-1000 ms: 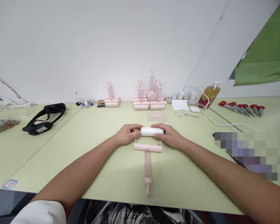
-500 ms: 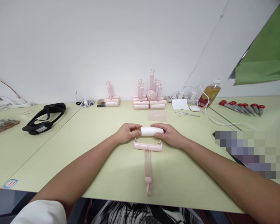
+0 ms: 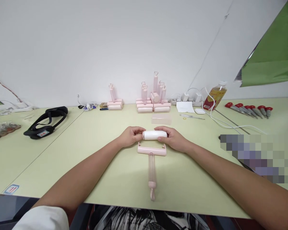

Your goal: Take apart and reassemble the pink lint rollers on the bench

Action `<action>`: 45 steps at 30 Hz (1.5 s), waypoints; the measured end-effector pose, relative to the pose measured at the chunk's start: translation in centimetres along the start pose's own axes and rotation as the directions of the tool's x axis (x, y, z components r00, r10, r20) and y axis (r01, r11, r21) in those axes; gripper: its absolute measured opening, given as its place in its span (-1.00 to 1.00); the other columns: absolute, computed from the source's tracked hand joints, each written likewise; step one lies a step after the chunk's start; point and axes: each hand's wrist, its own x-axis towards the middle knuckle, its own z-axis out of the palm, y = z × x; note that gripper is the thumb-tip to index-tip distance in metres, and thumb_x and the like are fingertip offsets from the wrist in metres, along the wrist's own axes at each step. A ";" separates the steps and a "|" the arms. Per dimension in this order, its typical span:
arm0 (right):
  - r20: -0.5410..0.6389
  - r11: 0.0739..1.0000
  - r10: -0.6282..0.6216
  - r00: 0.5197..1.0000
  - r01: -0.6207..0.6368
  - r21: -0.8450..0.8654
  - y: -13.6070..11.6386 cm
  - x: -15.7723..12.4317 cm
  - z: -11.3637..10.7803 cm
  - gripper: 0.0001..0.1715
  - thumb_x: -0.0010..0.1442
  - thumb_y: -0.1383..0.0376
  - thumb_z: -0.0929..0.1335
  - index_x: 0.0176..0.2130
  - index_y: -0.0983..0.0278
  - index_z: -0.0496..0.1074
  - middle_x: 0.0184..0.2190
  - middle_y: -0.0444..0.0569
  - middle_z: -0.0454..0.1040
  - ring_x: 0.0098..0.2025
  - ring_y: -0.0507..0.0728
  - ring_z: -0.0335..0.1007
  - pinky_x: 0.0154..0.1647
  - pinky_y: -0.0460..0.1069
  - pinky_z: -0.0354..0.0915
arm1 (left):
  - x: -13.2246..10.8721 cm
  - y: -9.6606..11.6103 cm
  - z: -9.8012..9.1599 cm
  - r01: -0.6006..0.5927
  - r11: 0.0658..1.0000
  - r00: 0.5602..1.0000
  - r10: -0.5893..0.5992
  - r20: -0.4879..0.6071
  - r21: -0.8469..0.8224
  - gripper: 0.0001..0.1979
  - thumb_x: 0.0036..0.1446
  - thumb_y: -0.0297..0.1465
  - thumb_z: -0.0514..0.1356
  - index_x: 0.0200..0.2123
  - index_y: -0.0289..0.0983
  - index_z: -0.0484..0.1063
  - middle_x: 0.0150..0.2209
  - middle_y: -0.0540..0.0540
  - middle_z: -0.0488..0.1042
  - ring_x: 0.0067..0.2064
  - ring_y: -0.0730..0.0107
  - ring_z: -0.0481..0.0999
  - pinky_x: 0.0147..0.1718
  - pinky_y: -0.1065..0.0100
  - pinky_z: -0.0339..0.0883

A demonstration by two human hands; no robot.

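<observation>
A white lint roller refill [image 3: 153, 135] lies sideways between my two hands, just above the table. My left hand [image 3: 131, 136] is closed at its left end, thumb and fingers pinching near the edge. Around the right end wraps my right hand [image 3: 174, 138], thumb in front and fingers behind. Right below the roll, a pink lint roller handle [image 3: 152, 166] rests on the table, its empty frame toward the roll and its clear grip pointing at me. A pale pink translucent cover [image 3: 161, 119] lies beyond my hands.
Several pink lint rollers [image 3: 153, 103] stand at the wall, with another group [image 3: 114, 103] to their left. A black headset strap [image 3: 46, 123] lies at left. To the right are a drink bottle [image 3: 215, 95], white cables [image 3: 220, 124] and several red-capped tools [image 3: 251, 110].
The white roll has shifted slightly to the left between my hands, and a dark line shows at its left end. Both hands keep nearly the same place.
</observation>
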 end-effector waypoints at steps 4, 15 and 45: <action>-0.073 0.998 0.053 0.996 -0.051 0.032 0.2 0.1 0.3 -0.48 0.06 0.21 0.40 0.03 0.24 0.39 -0.11 -0.02 0.46 -0.16 0.14 0.37 -0.12 0.05 0.33 | 0.4 -0.4 0.0 0.022 0.998 0.995 -0.015 -0.100 0.061 -0.61 0.02 -0.39 0.20 -0.04 -0.31 0.46 -0.16 -0.10 0.55 -0.28 0.40 0.49 -0.26 0.41 0.36; -0.013 0.827 0.241 0.970 -0.199 0.526 0.2 0.5 -0.2 -0.67 0.06 0.37 0.28 -0.19 0.24 0.54 -0.01 0.00 0.49 0.05 0.22 0.40 0.07 0.09 0.39 | 0.0 0.3 0.0 0.030 0.964 0.992 0.002 -0.123 0.265 -0.66 0.04 -0.29 0.20 -0.12 -0.27 0.54 -0.37 -0.03 0.53 -0.40 0.39 0.41 -0.37 0.41 0.25; -0.035 0.948 0.099 0.995 -0.083 0.308 -0.6 -0.2 -0.1 -0.67 -0.03 0.32 0.35 -0.18 0.24 0.44 -0.16 -0.07 0.46 -0.32 0.05 0.41 -0.25 0.00 0.38 | 0.4 -0.3 -0.6 0.024 0.993 1.000 -0.026 0.010 0.119 -0.69 -0.03 -0.16 0.24 -0.45 -0.33 0.48 -0.38 -0.02 0.41 -0.42 0.47 0.29 -0.45 0.42 0.15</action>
